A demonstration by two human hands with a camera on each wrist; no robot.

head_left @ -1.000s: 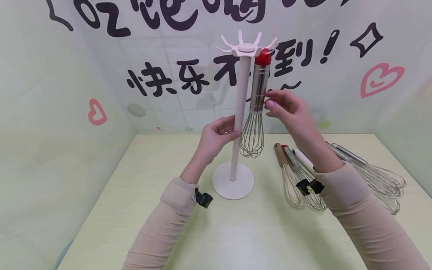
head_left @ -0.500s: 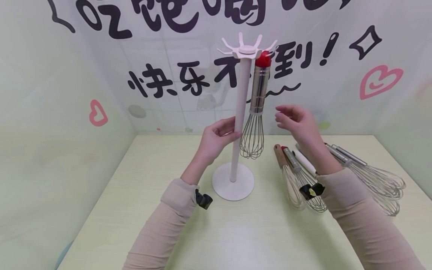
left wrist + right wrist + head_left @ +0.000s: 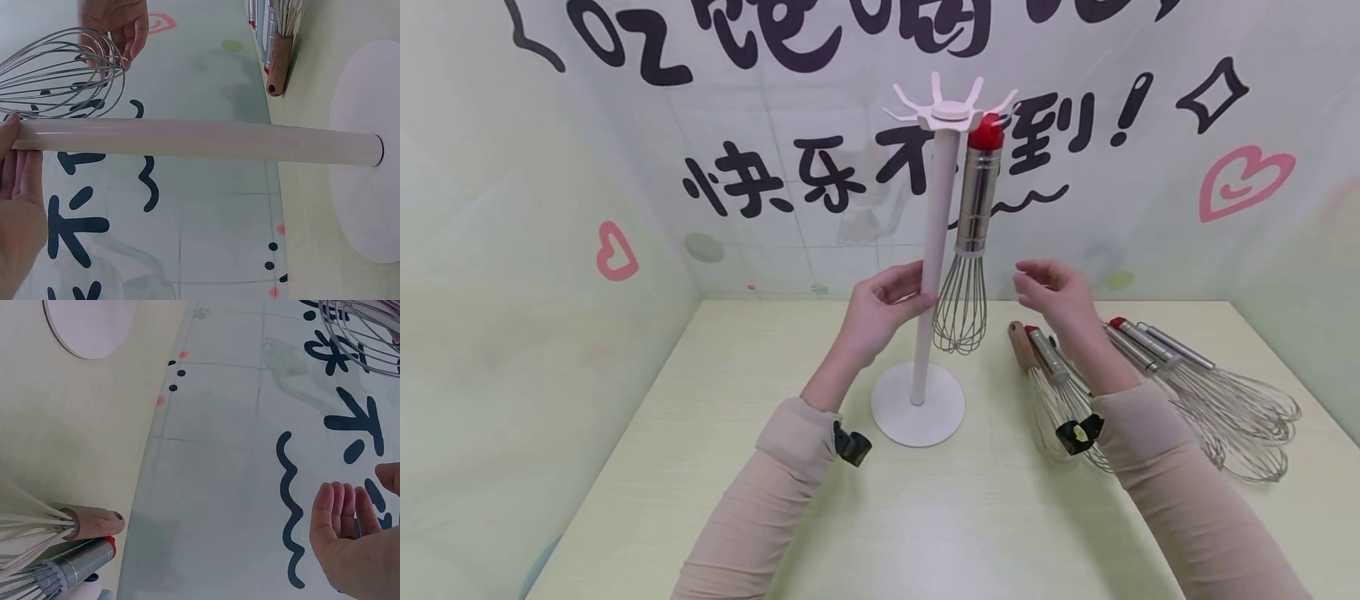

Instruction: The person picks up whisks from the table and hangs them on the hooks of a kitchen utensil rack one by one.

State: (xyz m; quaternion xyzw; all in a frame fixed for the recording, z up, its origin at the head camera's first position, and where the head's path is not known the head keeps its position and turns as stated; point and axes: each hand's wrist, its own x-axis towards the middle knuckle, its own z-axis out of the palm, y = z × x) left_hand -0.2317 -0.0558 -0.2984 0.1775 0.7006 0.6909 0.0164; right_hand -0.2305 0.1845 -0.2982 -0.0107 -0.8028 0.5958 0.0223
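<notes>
A white stand (image 3: 937,217) with a round base and a ring of hooks at its top stands upright on the table. My left hand (image 3: 880,308) grips its post about midway, thumb and fingers on either side. From a right-hand hook hangs a whisk (image 3: 976,200) with a red cap, a steel handle and a wire balloon end. My right hand (image 3: 1060,300) is in the air to the right of that whisk, apart from it, with relaxed fingers and nothing in them. In the right wrist view the right hand (image 3: 350,531) shows a gap between thumb and fingers.
Several more whisks lie on the table at the right, partly behind my right forearm. Among them are a wooden-handled whisk (image 3: 1022,346), a red-capped steel whisk (image 3: 1048,354) and a metal whisk (image 3: 1180,346). A printed backdrop (image 3: 820,250) rises behind the table (image 3: 715,467).
My right hand has come away from the hanging whisk, moving right and then down. The whisk stays on its hook. My left hand keeps its grip on the post.
</notes>
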